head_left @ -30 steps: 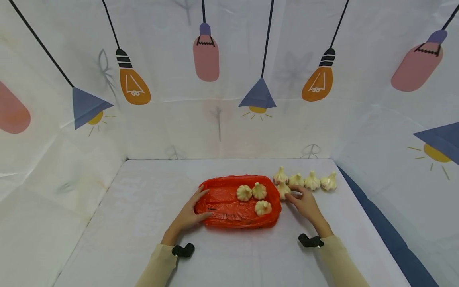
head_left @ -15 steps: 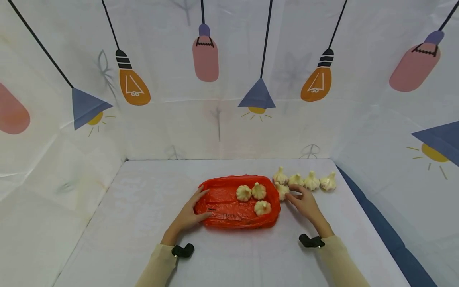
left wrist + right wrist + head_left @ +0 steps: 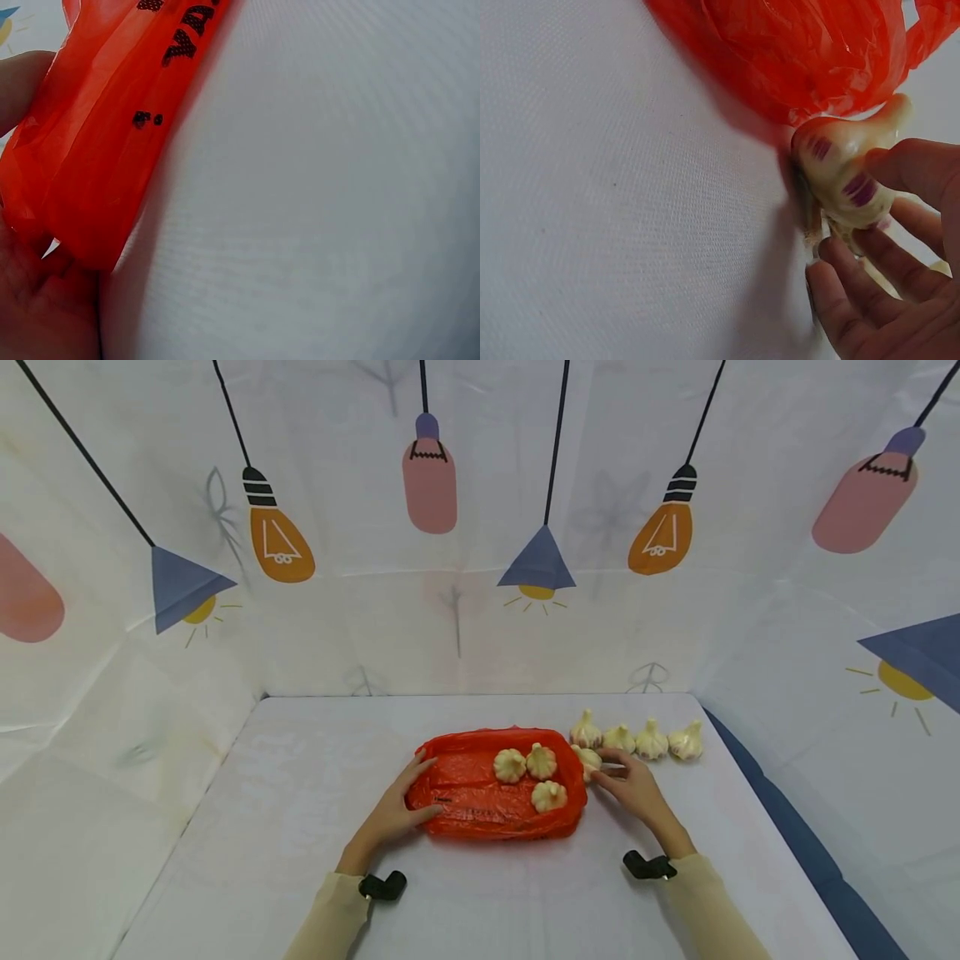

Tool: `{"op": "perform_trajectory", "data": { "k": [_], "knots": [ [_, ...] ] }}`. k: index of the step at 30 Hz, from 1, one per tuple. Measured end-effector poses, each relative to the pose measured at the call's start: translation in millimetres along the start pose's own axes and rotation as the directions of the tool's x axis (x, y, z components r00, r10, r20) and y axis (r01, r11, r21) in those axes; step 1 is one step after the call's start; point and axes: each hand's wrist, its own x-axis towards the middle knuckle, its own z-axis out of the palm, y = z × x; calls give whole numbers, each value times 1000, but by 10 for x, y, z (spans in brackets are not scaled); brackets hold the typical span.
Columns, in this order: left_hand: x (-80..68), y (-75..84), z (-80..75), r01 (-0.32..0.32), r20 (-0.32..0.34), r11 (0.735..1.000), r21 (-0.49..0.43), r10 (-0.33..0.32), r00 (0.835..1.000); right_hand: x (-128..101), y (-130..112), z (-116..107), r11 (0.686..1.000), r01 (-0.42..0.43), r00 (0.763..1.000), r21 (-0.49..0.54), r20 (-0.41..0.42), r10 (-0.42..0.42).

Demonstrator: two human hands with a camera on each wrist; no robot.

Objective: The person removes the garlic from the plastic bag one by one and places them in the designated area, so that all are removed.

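My left hand [image 3: 393, 802] grips the left end of a red tray wrapped in a thin plastic bag [image 3: 459, 781], thumb over the near side and fingers at the far corner. Black print shows on the bag [image 3: 112, 135] in the left wrist view. Three garlic bulbs lie inside, one of them a front bulb [image 3: 549, 796]. Against the tray's right end, my right hand [image 3: 636, 789] pinches another garlic bulb [image 3: 840, 161] between thumb and fingers. That bulb has purple streaks and leans over, its stem toward the red plastic.
Several more garlic bulbs [image 3: 651, 741] stand in a row behind my right hand. A white cloth [image 3: 315, 760] covers the table, whose right edge drops toward a dark blue strip [image 3: 795, 835]. White sheeting [image 3: 360, 610] printed with lamps rises behind and at both sides.
My right hand has moved slightly left with its garlic bulb, which now tilts toward the tray's right rim. The left hand, tray and other bulbs stay put.
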Motion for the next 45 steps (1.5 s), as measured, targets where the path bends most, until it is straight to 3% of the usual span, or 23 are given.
{"op": "perform_trajectory", "data": {
  "k": [8, 19, 26, 30, 45],
  "knots": [
    [3, -3, 10, -9, 2, 1000, -9, 9, 1000, 1, 20, -20, 1000, 7, 1000, 8, -13, -7],
    [0, -9, -1, -16, 0, 1000, -2, 16, 1000, -10, 65, -70, 999, -53, 997, -5, -65, 52],
    [10, -27, 14, -7, 3, 1000, -14, 7, 1000, -4, 78, -55, 996, -66, 997, 53, -48, 68],
    [13, -32, 12, -12, 1, 1000, -16, 12, 1000, -9, 72, -68, 997, -72, 996, 25, -51, 73],
    [9, -18, 8, -15, -3, 1000, 0, 15, 1000, -69, -125, -263, 998, 16, 998, -57, -55, -19]
  ]
}}
